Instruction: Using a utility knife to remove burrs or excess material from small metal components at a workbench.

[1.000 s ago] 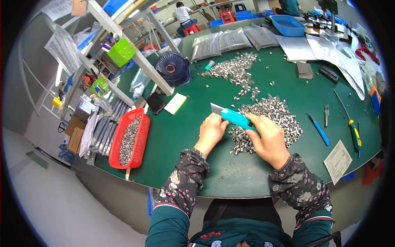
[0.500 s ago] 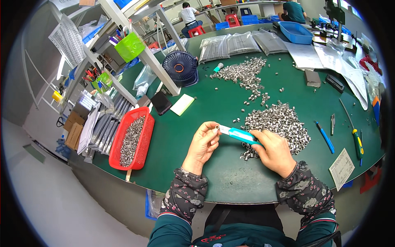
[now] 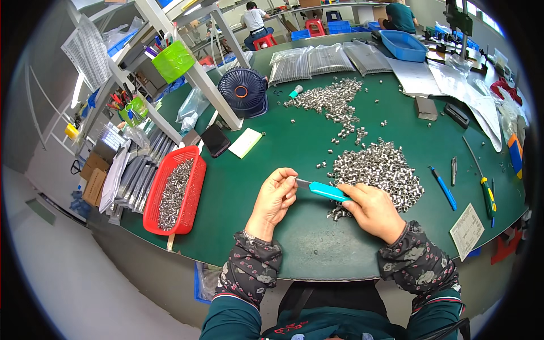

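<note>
Green worktop (image 3: 243, 187) fills this side of the workshop. On its left edge stands a red basket (image 3: 196, 190) holding many small metal parts (image 3: 177, 195). Next along, the person's left hand (image 3: 272, 201) has thumb and fingers pinched together on what looks like a small metal piece (image 3: 295, 178), mostly hidden at the blade's tip. I'd keep that pinch firm and the fingertips back from the edge. The teal knife (image 3: 328, 191) bridges the two hands, its handle gripped by the right hand (image 3: 377, 212); light, controlled pressure seems wiser than force. Behind that hand lies a heap of metal rings (image 3: 377, 170), then a blue pen-shaped tool (image 3: 443, 188) farther right.
</note>
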`<state>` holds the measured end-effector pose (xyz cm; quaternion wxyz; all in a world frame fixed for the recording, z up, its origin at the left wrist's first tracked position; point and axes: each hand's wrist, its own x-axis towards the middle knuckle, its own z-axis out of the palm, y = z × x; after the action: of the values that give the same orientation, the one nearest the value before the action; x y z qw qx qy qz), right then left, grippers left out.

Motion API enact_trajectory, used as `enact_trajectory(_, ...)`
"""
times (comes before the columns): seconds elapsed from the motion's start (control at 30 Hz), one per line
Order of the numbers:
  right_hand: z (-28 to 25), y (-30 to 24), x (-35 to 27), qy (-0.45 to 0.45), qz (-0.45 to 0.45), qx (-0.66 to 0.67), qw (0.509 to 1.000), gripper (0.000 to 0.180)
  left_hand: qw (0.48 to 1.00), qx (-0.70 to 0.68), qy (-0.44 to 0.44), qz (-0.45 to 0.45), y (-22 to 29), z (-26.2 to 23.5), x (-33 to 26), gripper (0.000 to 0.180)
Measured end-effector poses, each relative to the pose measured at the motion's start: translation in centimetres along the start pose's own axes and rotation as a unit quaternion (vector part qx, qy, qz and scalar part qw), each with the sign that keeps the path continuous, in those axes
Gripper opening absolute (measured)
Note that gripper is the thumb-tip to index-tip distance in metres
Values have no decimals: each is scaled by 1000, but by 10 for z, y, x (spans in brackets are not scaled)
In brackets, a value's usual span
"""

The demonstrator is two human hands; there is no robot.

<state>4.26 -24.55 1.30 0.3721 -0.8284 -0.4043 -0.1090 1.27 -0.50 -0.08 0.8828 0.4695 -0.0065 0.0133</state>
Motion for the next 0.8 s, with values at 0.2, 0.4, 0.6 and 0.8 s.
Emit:
enact_trajectory(0.2,-2,0,1,-7,4,-9,1000,30,1000,5,20,-1,-3,2,0,11)
enact_trajectory(0.4,-3,-4,3,52,-63,-72,994,35,1000,27,5,-14,-4,0,1,15)
enact_trajectory(0.6,-5,-3,4,105,-44,-61,992,37,999,2,34,-38,-6,0,1,18)
enact_trajectory(0.8,-3,-3,4,85,-43,-60,994,37,999,13,32,-5,-4,0,2,18)
